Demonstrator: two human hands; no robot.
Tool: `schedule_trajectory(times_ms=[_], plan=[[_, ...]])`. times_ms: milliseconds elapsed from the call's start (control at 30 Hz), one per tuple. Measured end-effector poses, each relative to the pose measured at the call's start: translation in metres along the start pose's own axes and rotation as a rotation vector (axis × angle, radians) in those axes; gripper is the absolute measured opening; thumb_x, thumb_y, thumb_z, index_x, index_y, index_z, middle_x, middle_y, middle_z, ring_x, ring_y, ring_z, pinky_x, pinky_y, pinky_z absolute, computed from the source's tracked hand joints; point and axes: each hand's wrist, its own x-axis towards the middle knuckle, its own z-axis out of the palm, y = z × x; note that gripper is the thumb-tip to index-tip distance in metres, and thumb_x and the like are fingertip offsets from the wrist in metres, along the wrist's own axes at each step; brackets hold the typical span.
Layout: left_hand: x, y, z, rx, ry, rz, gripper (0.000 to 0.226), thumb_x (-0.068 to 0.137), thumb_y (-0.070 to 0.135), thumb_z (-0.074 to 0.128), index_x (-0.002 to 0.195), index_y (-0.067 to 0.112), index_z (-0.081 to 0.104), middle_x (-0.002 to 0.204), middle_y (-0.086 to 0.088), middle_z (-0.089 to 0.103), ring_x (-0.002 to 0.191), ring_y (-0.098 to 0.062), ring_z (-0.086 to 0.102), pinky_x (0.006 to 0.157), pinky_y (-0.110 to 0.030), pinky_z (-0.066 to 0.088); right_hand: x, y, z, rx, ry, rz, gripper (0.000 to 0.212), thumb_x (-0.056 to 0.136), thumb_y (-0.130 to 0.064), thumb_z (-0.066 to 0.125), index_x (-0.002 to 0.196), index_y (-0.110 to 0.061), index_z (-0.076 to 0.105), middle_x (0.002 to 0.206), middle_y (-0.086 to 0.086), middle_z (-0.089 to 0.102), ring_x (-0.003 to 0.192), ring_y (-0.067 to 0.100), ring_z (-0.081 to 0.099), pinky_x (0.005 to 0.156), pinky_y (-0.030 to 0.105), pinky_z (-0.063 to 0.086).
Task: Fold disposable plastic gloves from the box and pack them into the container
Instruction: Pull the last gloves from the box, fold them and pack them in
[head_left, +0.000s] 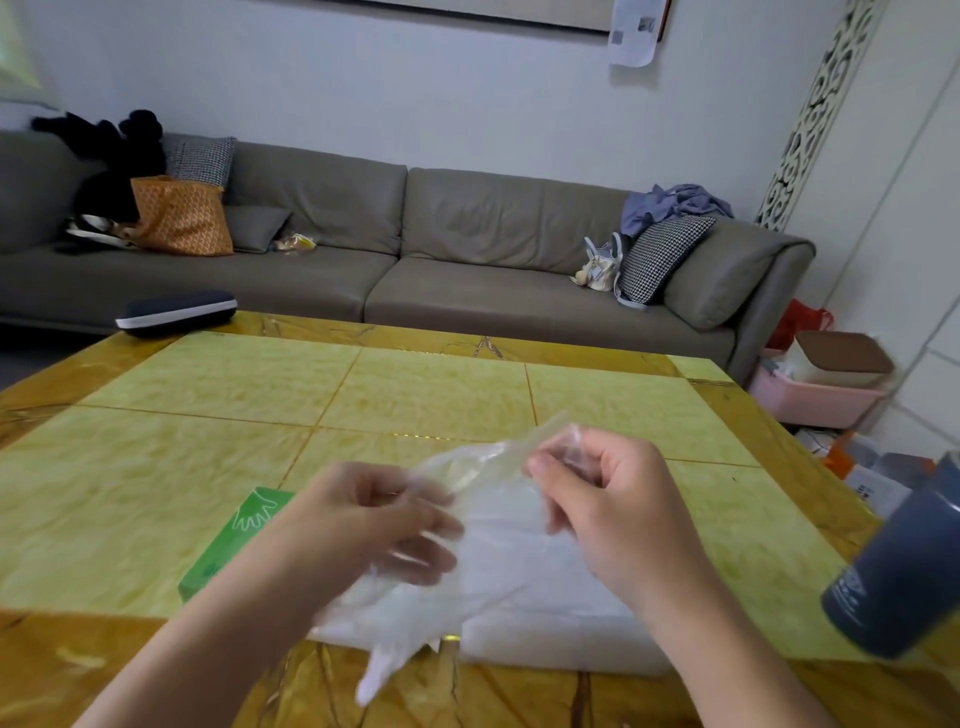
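A clear disposable plastic glove (485, 525) hangs between both hands above the table. My right hand (608, 504) pinches its upper edge with curled fingers. My left hand (374, 514) holds the glove's left side, its fingers blurred. The glove's fingers droop toward the near table edge. Under the glove lies a white translucent container (545, 644). The green glove box (234, 540) lies flat on the table to the left, partly hidden behind my left forearm.
A dark grey cup (898, 566) stands at the table's right edge. A dark case (176, 312) rests on the far left corner of the yellow tiled table (415, 395). A grey sofa (467, 244) runs behind it, and a pink basket (815, 395) sits on the floor at right.
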Motion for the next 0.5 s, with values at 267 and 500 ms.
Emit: schedule_trajectory(times_ms=[267, 500], plan=[[-0.001, 0.002, -0.001, -0.273, 0.110, 0.012, 0.026, 0.099, 0.016, 0.061, 0.107, -0.007, 0.070, 0.100, -0.027, 0.075, 0.078, -0.034, 0.076, 0.060, -0.029, 0.061, 0.007, 0.015, -0.021, 0.081, 0.054, 0.110, 0.024, 0.103, -0.017, 0.063, 0.082, -0.010, 0.072, 0.058, 0.008, 0.065, 0.041, 0.012, 0.043, 0.039, 0.020, 0.034], [-0.009, 0.004, 0.016, -0.163, -0.053, -0.031, 0.045, 0.090, 0.048, 0.072, 0.105, 0.007, 0.077, 0.106, -0.018, 0.077, 0.096, -0.038, 0.075, 0.091, -0.053, 0.058, 0.005, 0.020, -0.024, 0.177, 0.085, 0.167, 0.016, 0.104, -0.019, 0.062, 0.092, -0.013, 0.070, 0.057, 0.009, 0.063, 0.047, 0.022, 0.046, 0.040, 0.026, 0.034]])
